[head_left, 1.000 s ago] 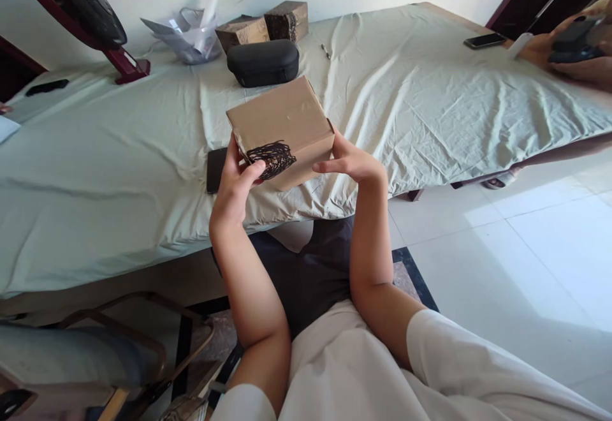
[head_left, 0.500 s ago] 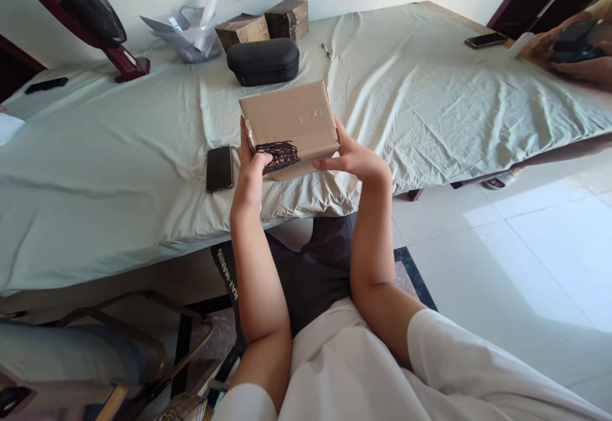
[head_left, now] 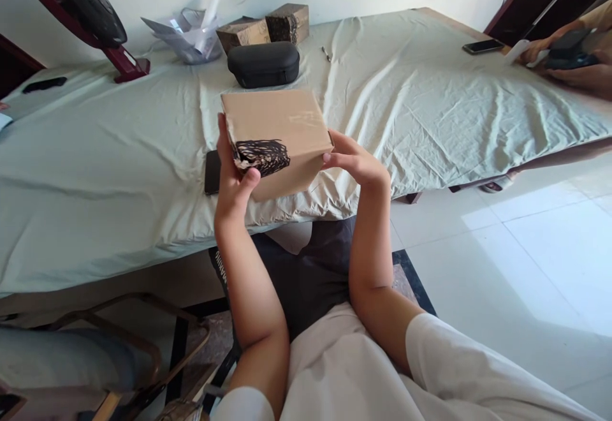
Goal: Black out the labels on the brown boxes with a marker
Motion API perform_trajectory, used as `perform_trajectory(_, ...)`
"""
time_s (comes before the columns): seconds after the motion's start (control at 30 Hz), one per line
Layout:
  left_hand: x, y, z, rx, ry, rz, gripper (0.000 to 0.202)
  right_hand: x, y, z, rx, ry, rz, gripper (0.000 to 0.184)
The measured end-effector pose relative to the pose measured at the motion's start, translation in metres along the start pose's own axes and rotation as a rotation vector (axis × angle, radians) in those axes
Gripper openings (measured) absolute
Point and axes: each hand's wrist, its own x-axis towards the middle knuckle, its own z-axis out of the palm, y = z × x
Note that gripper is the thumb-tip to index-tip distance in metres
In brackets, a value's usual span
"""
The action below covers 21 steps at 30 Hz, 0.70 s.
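Note:
I hold a small brown cardboard box (head_left: pixel 275 121) in the air above the near edge of the table, between both hands. A patch of black scribble covers part of its near side. My left hand (head_left: pixel 233 185) grips the box's left end, thumb on the near face. At the right end, my right hand (head_left: pixel 356 162) presses the lower corner with bent fingers. A dark phone (head_left: pixel 211 172) lies on the sheet just behind my left hand, partly hidden by it.
The table wears a wrinkled pale green sheet (head_left: pixel 119 153). At its back lie a black zip case (head_left: pixel 264 64), two brown boxes (head_left: pixel 265 25), crumpled plastic (head_left: pixel 189 35) and a fan's base (head_left: pixel 127 67). Another person's hands (head_left: pixel 568 57) work at the far right, near a phone (head_left: pixel 482 46).
The box has swung back to the left and turned, so more of its near side shows, and my left hand again covers part of the phone.

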Motion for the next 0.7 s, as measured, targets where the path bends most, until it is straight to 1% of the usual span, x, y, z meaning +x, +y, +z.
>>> perform_trajectory(0.07, 0.000, 0.002, -0.013, 0.000, -0.064, 0.043, 0.124, 0.002, 0.008, -0.001, 0.062, -0.027, 0.047, 0.084)
perform_trajectory(0.1, 0.000, 0.002, -0.017, -0.002, -0.071, 0.047, 0.130, 0.005, 0.013, -0.001, 0.088, -0.036, 0.050, 0.085)
perform_trajectory(0.17, 0.001, 0.002, -0.021, 0.014, -0.020, 0.055, 0.135, 0.014, 0.025, 0.000, 0.100, -0.010, 0.011, 0.086)
perform_trajectory(0.2, 0.001, 0.002, -0.020, 0.012, 0.018, 0.072, 0.134, 0.019, 0.032, 0.000, 0.076, 0.041, -0.022, 0.084)
perform_trajectory(0.27, 0.001, 0.001, -0.017, 0.004, 0.094, 0.100, 0.130, 0.031, 0.048, 0.003, -0.038, 0.229, -0.068, 0.074)
perform_trajectory(0.3, 0.001, 0.001, -0.014, 0.005, 0.133, 0.099, 0.127, 0.036, 0.058, 0.004, -0.124, 0.321, -0.063, 0.070)
perform_trajectory(0.33, 0.001, 0.001, -0.012, 0.010, 0.170, 0.086, 0.124, 0.040, 0.067, 0.006, -0.223, 0.410, -0.033, 0.067)
perform_trajectory(0.37, 0.001, 0.001, -0.010, 0.016, 0.207, 0.067, 0.123, 0.043, 0.076, 0.008, -0.337, 0.483, 0.034, 0.067)
perform_trajectory(0.4, 0.001, 0.001, -0.009, 0.023, 0.238, 0.047, 0.122, 0.045, 0.085, 0.010, -0.461, 0.525, 0.135, 0.068)
perform_trajectory(0.43, 0.001, 0.001, -0.008, 0.030, 0.262, 0.031, 0.122, 0.046, 0.092, 0.013, -0.572, 0.531, 0.242, 0.069)
perform_trajectory(0.5, 0.002, 0.001, -0.008, 0.040, 0.279, 0.014, 0.122, 0.046, 0.102, 0.020, -0.741, 0.495, 0.356, 0.071)
perform_trajectory(0.6, 0.004, -0.001, -0.010, 0.049, 0.277, 0.008, 0.123, 0.048, 0.105, 0.033, -0.908, 0.463, 0.402, 0.068)
perform_trajectory(0.7, 0.004, 0.000, -0.013, 0.054, 0.266, -0.002, 0.125, 0.052, 0.102, 0.044, -0.982, 0.475, 0.464, 0.051)
